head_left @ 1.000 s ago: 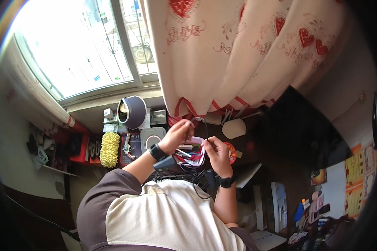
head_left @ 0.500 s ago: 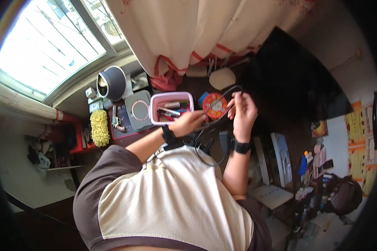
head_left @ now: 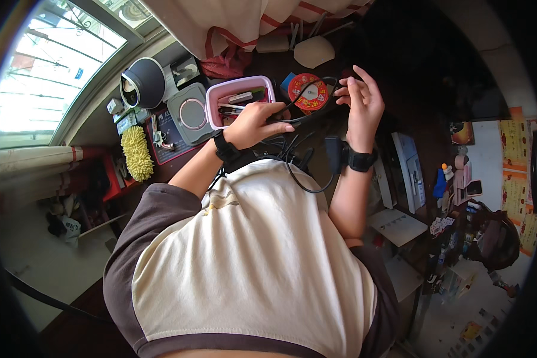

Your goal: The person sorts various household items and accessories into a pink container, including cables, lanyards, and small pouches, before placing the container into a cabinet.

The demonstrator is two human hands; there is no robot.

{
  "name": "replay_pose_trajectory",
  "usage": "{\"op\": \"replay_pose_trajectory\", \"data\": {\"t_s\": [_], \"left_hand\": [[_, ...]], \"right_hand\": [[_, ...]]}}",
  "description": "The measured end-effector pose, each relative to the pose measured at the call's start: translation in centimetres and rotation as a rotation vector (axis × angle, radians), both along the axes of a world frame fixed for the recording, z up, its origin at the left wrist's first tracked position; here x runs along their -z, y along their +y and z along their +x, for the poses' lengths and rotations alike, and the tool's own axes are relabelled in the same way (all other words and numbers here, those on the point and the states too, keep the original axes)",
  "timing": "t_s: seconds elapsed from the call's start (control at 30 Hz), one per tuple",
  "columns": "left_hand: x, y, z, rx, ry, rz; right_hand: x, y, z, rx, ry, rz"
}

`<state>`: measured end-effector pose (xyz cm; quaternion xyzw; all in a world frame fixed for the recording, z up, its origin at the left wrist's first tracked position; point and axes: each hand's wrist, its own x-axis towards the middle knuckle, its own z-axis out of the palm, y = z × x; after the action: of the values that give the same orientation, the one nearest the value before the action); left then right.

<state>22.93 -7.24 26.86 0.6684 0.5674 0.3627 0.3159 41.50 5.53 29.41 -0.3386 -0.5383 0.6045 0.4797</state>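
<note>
A thin dark cable [head_left: 315, 82] bends in a loop between my hands, over a round red tin [head_left: 314, 102]. My left hand [head_left: 255, 124] has the cable at its fingers, beside the pink basket [head_left: 240, 83]; the thumb points right and some fingers are hidden underneath. On the other side of the loop, my right hand [head_left: 361, 102] is raised with its fingers apart. Its fingertips are close to the cable's bend; whether they touch it cannot be made out. Pens and other small items lie in the basket.
Left of the basket are a grey case with a ring [head_left: 193, 113], a yellow fuzzy duster [head_left: 136, 153] and a dark visor [head_left: 144, 82]. Black cables [head_left: 290, 149] hang before my chest. A dark screen [head_left: 417, 71] stands at the right back, below curtains.
My right hand has loosened from a pinch near the cable, and its fingers have spread. My left thumb has moved away from its fingers. The whole view has shifted, with the desk appearing higher.
</note>
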Motion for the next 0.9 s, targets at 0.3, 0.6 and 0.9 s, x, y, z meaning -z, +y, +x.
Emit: {"op": "replay_pose_trajectory", "data": {"t_s": [0.3,0.6,0.9], "left_hand": [[-3.0,0.3,-1.1,-0.023,-0.200,-0.079],[-5.3,-0.3,-2.9,0.076,-0.759,-0.272],[-9.4,-1.0,-2.7,-0.200,-0.293,0.392]], "right_hand": [[-1.1,-2.8,-2.6,-0.231,-0.445,0.986],[-0.2,-4.4,-3.6,-0.393,-0.549,0.518],[1.7,-2.6,-2.2,-0.158,-0.497,0.624]]}}
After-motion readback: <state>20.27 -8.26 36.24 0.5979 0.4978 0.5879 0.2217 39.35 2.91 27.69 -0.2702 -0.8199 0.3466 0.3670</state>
